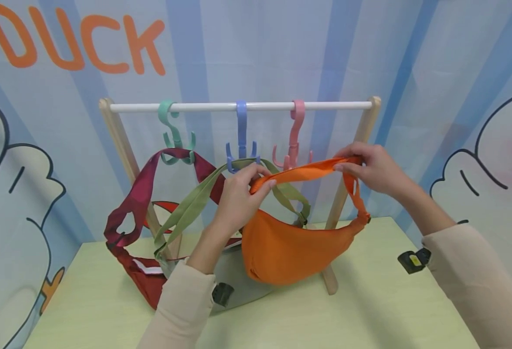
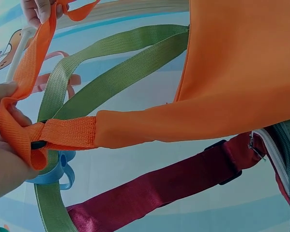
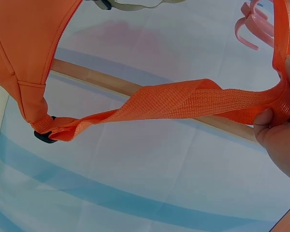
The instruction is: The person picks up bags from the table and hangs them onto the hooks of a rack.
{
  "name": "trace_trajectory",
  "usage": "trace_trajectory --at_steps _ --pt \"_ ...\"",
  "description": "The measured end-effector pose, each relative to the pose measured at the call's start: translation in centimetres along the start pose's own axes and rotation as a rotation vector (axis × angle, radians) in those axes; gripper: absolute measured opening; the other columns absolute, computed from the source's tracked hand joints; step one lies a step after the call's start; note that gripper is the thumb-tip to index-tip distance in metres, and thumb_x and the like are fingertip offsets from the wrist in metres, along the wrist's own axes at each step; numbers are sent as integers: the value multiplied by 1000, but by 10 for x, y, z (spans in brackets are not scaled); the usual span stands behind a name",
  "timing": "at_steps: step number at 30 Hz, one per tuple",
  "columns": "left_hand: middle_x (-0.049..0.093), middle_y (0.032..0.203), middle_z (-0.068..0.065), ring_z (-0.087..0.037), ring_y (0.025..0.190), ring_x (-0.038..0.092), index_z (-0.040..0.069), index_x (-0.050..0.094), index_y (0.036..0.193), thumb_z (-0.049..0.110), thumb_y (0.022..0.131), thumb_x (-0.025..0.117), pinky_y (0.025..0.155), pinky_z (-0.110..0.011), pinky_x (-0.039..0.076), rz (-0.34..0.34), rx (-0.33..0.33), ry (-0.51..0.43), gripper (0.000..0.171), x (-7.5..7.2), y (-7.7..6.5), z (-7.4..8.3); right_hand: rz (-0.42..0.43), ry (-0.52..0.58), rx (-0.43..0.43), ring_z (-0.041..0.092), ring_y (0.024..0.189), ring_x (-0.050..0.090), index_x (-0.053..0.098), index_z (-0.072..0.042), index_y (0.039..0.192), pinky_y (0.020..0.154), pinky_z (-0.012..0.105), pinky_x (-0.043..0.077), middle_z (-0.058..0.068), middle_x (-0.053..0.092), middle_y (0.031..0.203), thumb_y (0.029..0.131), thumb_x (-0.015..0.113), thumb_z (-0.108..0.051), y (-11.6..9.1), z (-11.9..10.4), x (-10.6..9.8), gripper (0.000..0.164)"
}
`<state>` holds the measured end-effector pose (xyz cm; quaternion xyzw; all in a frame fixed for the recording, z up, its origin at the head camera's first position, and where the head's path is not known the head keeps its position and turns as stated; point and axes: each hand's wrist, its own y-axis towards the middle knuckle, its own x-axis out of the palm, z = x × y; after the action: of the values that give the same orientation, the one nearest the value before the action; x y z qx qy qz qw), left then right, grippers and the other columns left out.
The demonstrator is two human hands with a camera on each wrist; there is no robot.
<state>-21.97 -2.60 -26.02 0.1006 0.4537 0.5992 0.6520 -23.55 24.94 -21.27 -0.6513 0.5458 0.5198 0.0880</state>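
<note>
An orange sling bag (image 1: 295,247) hangs in the air from its strap (image 1: 303,173), which both hands stretch between them. The left hand (image 1: 241,198) pinches the strap near the bag's left end, in front of the blue hook (image 1: 241,131). Farther right, the right hand (image 1: 375,167) grips the strap by the pink hook (image 1: 296,131); in the right wrist view the strap (image 3: 183,101) runs twisted down to a black buckle (image 3: 45,137). Behind the orange bag, a grey-green bag (image 1: 234,271) hangs by its green strap (image 1: 190,203) from the blue hook.
A wooden rack with a white rail (image 1: 203,107) stands on the pale table (image 1: 369,300). From its green hook (image 1: 175,128) a dark red bag (image 1: 144,281) hangs at the left. A striped cloth backdrop (image 1: 256,48) lies close behind.
</note>
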Motion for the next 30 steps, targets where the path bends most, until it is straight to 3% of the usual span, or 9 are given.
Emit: trace_trajectory --at_steps 10,23,30 --pt "48 68 -3 -14 55 38 2 61 94 12 87 63 51 -25 31 25 33 15 12 -4 4 2 23 0 -2 22 69 53 63 1 103 58 19 45 11 61 86 86 63 -10 6 -3 -1 20" --pt "56 74 -7 -17 61 43 0 62 96 12 87 63 54 -26 36 63 61 21 15 -8 10 2 73 -27 3 22 67 54 64 1 101 58 20 44 11 61 85 85 63 -7 14 -9 -3 18" --pt "55 73 -7 -18 61 44 -1 61 96 13 87 63 53 -27 37 74 45 32 17 -10 12 4 69 -18 -22 22 64 51 64 0 101 56 21 43 10 61 86 85 64 -7 15 -8 -5 17"
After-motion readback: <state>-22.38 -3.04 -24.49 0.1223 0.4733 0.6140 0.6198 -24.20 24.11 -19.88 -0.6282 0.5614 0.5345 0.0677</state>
